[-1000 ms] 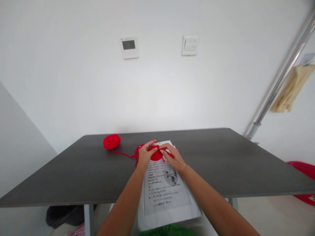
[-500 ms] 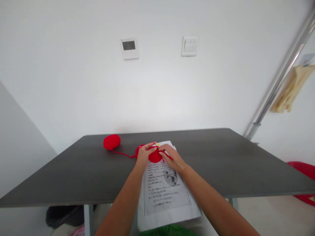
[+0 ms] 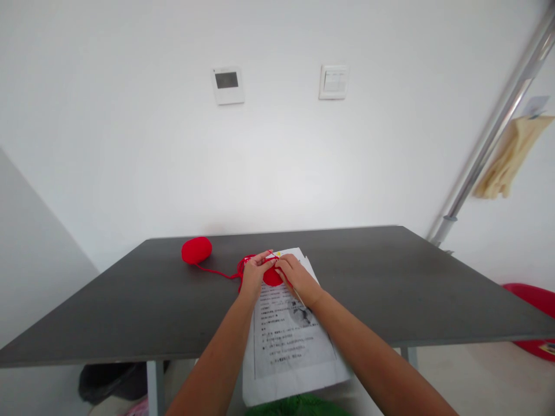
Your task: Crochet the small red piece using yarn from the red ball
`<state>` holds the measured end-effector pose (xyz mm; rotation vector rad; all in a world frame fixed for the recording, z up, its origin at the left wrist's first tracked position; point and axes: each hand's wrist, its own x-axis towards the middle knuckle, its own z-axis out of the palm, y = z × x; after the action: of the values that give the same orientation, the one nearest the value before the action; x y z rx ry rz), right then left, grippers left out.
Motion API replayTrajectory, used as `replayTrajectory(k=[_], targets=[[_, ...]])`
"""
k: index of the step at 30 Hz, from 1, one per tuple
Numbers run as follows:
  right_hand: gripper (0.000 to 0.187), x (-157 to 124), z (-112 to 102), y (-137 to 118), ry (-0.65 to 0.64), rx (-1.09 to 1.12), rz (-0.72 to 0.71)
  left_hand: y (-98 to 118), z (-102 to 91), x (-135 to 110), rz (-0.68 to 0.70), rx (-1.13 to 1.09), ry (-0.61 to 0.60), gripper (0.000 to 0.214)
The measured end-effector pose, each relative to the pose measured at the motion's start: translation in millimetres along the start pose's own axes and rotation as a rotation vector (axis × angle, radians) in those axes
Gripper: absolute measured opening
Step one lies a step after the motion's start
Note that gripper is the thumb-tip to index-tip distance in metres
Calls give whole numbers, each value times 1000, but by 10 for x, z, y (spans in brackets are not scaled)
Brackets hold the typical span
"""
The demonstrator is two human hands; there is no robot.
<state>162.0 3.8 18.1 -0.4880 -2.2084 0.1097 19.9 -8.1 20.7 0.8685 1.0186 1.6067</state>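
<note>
My left hand [image 3: 255, 274] pinches the upper left edge of a round red crochet piece [image 3: 273, 277], with red yarn running over its fingers. In my right hand [image 3: 297, 277] is a thin crochet hook [image 3: 299, 298]; its shaft slants down toward my wrist, while its tip is hidden at the edge of the piece. Both hands are close together above a printed paper sheet [image 3: 290, 361]. Loose loops of red yarn [image 3: 241, 267] lie beside my left hand. From them a strand leads left to a red yarn ball [image 3: 196, 251] on the dark table.
The dark table [image 3: 368, 277] stands against a white wall. The paper hangs over its front edge. A red object [image 3: 535, 300] is at the right, beyond the table. Pale gloves [image 3: 509, 159] hang near a metal pole [image 3: 481, 147]. A black bag [image 3: 113, 378] lies below the left side.
My right hand has shifted slightly left, closer to my left hand, and the hook now points more steeply downward. My left hand and the yarn ball stay nearly in place.
</note>
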Motion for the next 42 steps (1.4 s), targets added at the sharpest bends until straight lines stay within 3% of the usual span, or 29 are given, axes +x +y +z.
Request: replayTrajectory(k=[10, 16, 22, 30, 42], targets=[[15, -6, -54, -35, -4, 28, 121, -3, -51, 55, 169, 368, 18, 39], [15, -27, -84, -5, 108, 215, 175, 39, -81, 60, 200, 437, 40, 34], [17, -29, -97, 19, 126, 401, 425, 86, -96, 66, 224, 528, 63, 29], [15, -1, -189, 78, 160, 621, 579, 103, -120, 89, 121, 453, 46, 29], [18, 7, -307, 94, 151, 794, 623, 77, -175, 102, 68, 408, 5, 28]])
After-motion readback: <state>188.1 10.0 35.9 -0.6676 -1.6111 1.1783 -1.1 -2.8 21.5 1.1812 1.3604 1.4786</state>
